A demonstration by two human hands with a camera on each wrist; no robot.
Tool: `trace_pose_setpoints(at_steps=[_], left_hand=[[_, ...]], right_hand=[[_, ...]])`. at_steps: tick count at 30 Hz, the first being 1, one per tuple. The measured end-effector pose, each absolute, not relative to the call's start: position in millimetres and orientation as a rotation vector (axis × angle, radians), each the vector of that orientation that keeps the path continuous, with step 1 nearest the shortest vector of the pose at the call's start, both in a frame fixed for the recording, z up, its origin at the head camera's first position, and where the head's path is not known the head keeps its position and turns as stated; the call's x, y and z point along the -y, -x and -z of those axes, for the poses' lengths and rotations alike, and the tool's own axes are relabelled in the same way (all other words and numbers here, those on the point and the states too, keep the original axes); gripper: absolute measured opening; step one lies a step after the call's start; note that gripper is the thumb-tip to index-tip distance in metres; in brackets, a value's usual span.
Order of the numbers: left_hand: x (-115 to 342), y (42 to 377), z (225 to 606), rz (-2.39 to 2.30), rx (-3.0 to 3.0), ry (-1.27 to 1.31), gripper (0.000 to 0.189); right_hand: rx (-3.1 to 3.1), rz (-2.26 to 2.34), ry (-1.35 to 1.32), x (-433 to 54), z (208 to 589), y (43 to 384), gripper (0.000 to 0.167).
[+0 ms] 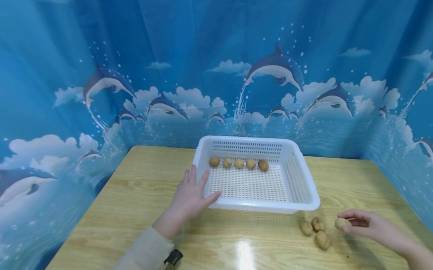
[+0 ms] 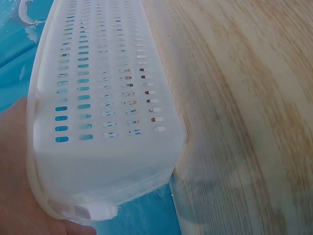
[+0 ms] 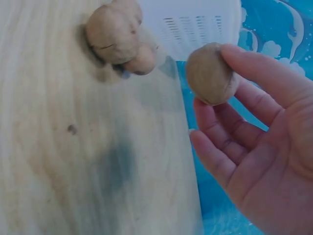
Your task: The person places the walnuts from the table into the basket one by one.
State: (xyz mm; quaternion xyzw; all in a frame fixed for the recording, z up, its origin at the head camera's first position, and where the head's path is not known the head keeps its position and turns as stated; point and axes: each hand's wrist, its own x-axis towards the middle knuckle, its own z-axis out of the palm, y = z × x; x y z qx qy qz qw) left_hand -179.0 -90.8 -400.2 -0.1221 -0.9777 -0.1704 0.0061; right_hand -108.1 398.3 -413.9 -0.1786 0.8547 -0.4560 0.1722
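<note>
My right hand pinches a walnut between thumb and fingertips, above the right part of the table. Just left of it, three walnuts sit close together on the wood, near the basket's front right corner. My left hand rests on the left rim of a white plastic basket, its fingers spread and the thumb over the front left corner. Inside the basket, several walnuts form a row along the back wall. Slots in the basket's side show in the left wrist view.
The basket stands toward the back of a wood-grain table. A blue curtain with printed dolphins hangs behind and on both sides. A small dark speck lies on the table near the right hand.
</note>
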Motion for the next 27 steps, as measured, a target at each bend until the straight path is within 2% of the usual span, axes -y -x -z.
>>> trace_pose_setpoints(at_steps=[12, 27], left_hand=[[90.5, 178.3, 399.2, 0.523, 3.062, 0.381, 0.085], [89.6, 177.5, 397.0, 0.460, 3.057, 0.388, 0.083]], right_hand=[[-2.687, 1.103, 0.205, -382.4, 375.8, 113.3, 0.049], [-2.768, 1.048, 0.302, -355.5, 339.8, 133.1, 0.050]])
